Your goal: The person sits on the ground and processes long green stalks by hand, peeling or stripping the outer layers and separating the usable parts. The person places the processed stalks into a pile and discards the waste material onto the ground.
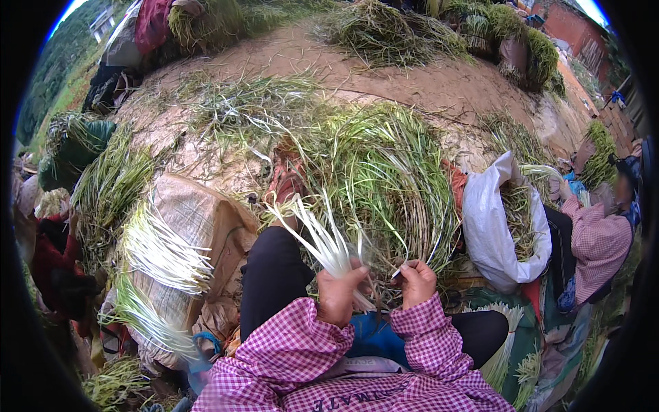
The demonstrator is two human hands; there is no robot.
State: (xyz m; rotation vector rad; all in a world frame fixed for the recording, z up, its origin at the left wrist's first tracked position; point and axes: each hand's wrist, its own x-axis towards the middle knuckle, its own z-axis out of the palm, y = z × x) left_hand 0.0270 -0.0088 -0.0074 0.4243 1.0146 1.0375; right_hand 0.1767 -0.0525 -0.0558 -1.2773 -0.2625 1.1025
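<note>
My left hand (341, 288) is closed around a loose bunch of white-stemmed greens (323, 238), which fan out up and to the left. Just to its right, my right hand (415, 280) has thumb and finger pinched together at a thin stalk end; a small dark thing shows at the fingertips, too small to name. Beyond both hands lies a large heap of long green stalks (391, 180). At my left, a bundle of cleaned white stems (167, 250) and a second white-and-green bundle (154, 316) rest on a woven sack (188, 206).
A white woven sack (481, 226) holding plant scraps stands at the right, beside a seated person in a checked top (600, 242). Tied white stems (499, 340) lie by my right knee. Loose leaves (252, 103) litter the ground ahead, with another heap (391, 36) farther off.
</note>
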